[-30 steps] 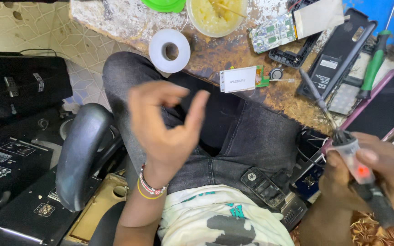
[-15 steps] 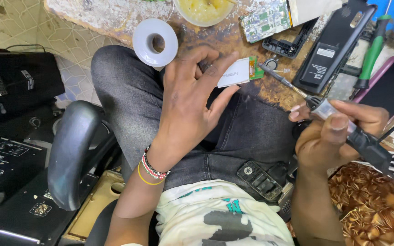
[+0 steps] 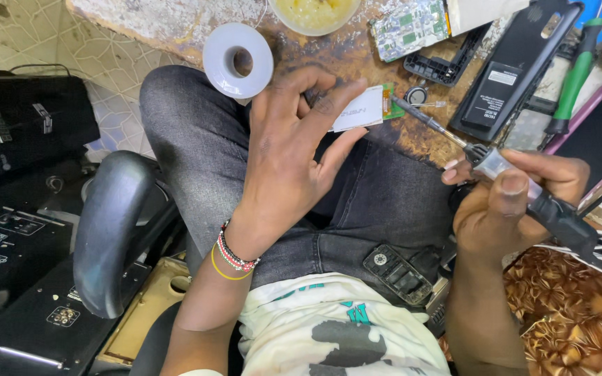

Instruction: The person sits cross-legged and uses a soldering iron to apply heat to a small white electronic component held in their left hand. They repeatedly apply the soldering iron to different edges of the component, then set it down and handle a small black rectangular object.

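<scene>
Soldering iron over bench edge, small board at our left fingertips.

Our right hand point(image 3: 517, 209) grips the soldering iron point(image 3: 482, 161) in a closed fist, its long axis running up-left toward the small board point(image 3: 365, 111); our left hand point(image 3: 294, 153), fingers spread (index touching the board's white label), lies nearer.

Solder spool point(image 3: 237, 60) left of card point(image 3: 361, 110); circuit board point(image 3: 408, 26) behind (bowl point(image 3: 313, 12) beside); battery point(image 3: 494, 94) right.
</scene>
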